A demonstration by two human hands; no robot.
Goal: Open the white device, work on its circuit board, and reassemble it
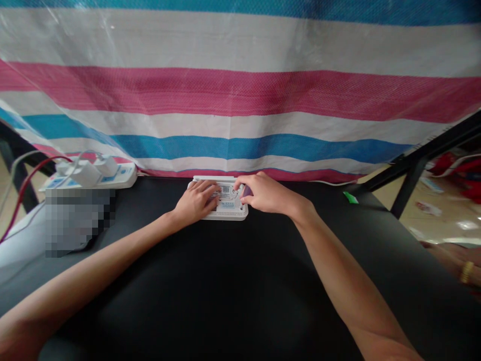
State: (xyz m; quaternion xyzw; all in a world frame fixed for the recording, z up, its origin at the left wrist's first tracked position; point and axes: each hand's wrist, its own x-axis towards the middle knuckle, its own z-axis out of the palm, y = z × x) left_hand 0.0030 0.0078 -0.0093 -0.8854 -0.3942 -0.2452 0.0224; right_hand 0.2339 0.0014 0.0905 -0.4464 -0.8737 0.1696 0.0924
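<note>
A white, flat plastic device (pixel 229 216) with rows of small vent holes and printed labels, like the underside of a router, lies at the far side of the black table. My left hand (pixel 195 201) rests on its left part, fingers spread and flat. At the device's right edge, my right hand (pixel 265 193) is closed around a small dark purplish handle (pixel 246 191), with thumb and index finger towards the device. The far end of that handle is hidden, so its kind is unclear.
A white power strip (pixel 126 175) with plugs and cables stands at left, behind a pixelated dark object (pixel 78 220). A striped sheet (pixel 233 90) hangs behind the table. A small green packet (pixel 350 197) lies right. Part of another person (pixel 451 258) shows at the right edge.
</note>
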